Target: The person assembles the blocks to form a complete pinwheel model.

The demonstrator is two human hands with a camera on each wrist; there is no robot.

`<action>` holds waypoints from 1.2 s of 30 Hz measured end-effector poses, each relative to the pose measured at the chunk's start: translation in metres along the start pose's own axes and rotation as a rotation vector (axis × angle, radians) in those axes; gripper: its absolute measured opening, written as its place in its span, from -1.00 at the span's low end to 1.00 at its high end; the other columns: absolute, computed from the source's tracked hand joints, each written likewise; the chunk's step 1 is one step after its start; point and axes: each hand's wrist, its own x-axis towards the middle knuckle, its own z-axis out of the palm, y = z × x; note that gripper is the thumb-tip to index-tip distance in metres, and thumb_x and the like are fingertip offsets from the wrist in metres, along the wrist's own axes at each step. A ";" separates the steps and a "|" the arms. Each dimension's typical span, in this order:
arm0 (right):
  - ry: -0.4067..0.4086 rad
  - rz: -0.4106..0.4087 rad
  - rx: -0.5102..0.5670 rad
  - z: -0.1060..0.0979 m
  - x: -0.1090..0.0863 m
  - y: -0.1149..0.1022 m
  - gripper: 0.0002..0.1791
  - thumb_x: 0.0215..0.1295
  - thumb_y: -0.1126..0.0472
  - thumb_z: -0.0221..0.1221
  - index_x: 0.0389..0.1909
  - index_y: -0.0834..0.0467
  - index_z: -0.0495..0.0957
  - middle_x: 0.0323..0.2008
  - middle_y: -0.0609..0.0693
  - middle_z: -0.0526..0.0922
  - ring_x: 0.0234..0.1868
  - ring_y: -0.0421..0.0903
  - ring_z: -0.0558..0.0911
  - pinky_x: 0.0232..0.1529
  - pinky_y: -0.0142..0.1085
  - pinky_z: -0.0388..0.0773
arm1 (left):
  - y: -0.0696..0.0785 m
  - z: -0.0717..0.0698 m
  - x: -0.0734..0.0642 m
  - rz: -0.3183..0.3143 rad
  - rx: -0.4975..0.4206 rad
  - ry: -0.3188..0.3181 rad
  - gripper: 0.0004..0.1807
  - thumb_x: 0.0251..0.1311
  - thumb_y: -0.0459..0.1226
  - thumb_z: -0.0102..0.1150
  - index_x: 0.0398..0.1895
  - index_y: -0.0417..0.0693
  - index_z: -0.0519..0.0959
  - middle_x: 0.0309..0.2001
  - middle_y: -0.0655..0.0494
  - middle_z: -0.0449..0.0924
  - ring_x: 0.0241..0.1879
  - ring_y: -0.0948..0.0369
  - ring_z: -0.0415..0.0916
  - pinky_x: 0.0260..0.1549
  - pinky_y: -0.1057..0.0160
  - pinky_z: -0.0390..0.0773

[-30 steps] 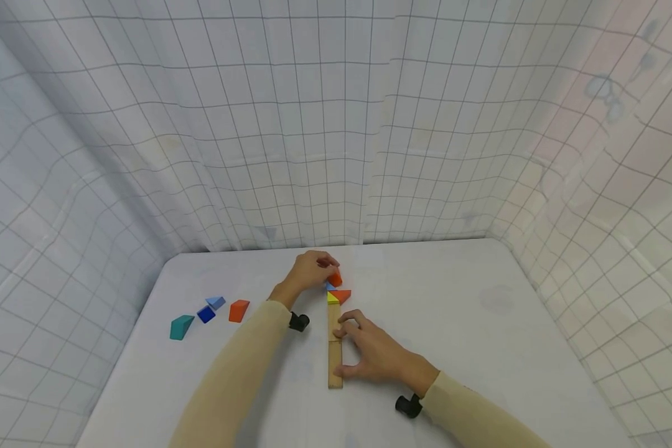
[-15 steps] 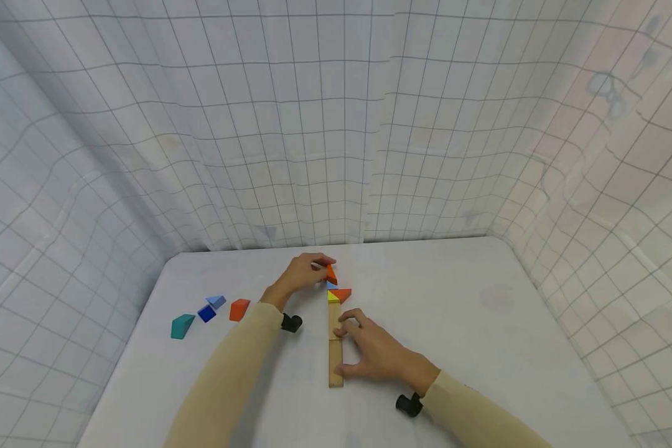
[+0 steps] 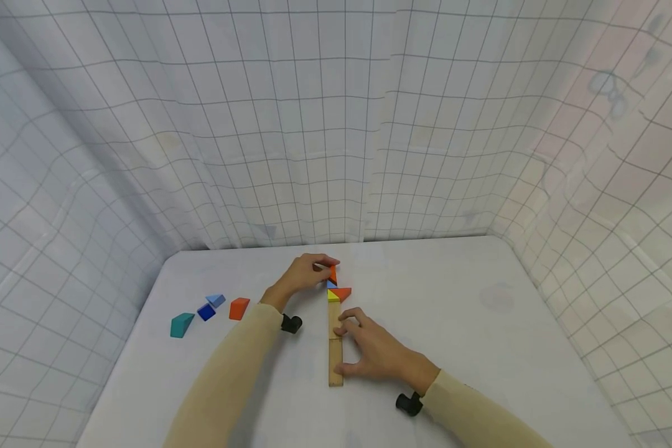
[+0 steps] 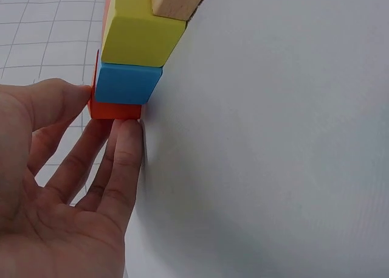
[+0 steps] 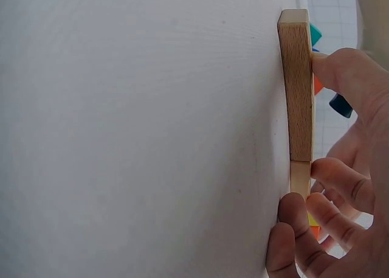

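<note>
On the bench (image 3: 453,323), my left hand (image 3: 301,274) pinched the orange block (image 3: 333,274) by the blue one (image 3: 331,285) at the far end of the row (image 3: 333,320), and my right hand (image 3: 383,353), spread wide, touched the wood strips (image 3: 334,348), where pressing too hard might have skewed everything.

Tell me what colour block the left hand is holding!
The block is orange-red, clearest in the left wrist view.

Fingers (image 3: 326,259) pinching orange block (image 3: 333,273), wooden planks (image 3: 335,361)
</note>
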 end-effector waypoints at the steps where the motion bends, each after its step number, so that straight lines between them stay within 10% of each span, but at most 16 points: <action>1: 0.001 -0.001 0.000 0.000 0.000 0.000 -0.27 0.42 -0.24 0.62 0.45 -0.02 0.63 0.63 -0.01 0.43 0.56 0.01 0.63 0.59 0.00 0.68 | 0.000 0.000 0.000 -0.001 0.001 -0.001 -0.59 0.68 -0.26 0.25 0.46 0.04 0.78 0.44 -0.08 0.80 0.40 -0.15 0.77 0.32 -0.10 0.83; 36: 0.023 -0.035 -0.014 -0.001 -0.001 -0.002 -0.25 0.42 -0.22 0.62 0.46 0.02 0.62 0.61 0.03 0.45 0.54 0.03 0.64 0.60 0.01 0.67 | -0.004 0.004 -0.007 0.034 -0.049 0.000 -0.61 0.64 -0.25 0.33 0.42 0.00 0.80 0.38 -0.10 0.83 0.30 -0.09 0.83 0.15 0.05 0.86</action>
